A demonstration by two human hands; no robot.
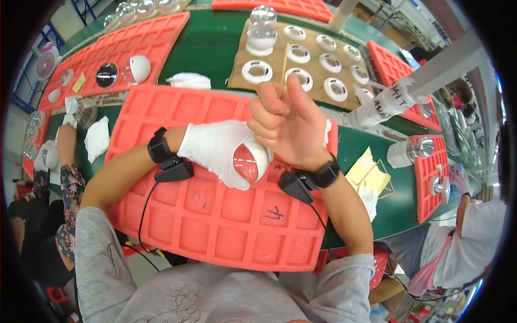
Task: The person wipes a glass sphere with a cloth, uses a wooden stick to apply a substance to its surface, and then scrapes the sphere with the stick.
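My left hand (211,149), in a white glove, is closed around a rounded piece with a clear dome and a white base (260,157). Through the dome the red of the tray shows. My bare right hand (288,126) is just above and beside that piece, its fingers curled and thumb raised. A thin wooden stick (284,69) rises from its grip. Whether the right hand touches the white base cannot be made out. Under both hands lies a red compartment tray (229,204).
Beyond the tray, a cardboard sheet (239,78) bears several white rings (257,71) and a clear globe (262,39). Another red tray (161,40) holds domes at left. Yellow paper (368,173) and a post (420,81) stand right. Co-workers sit on both sides.
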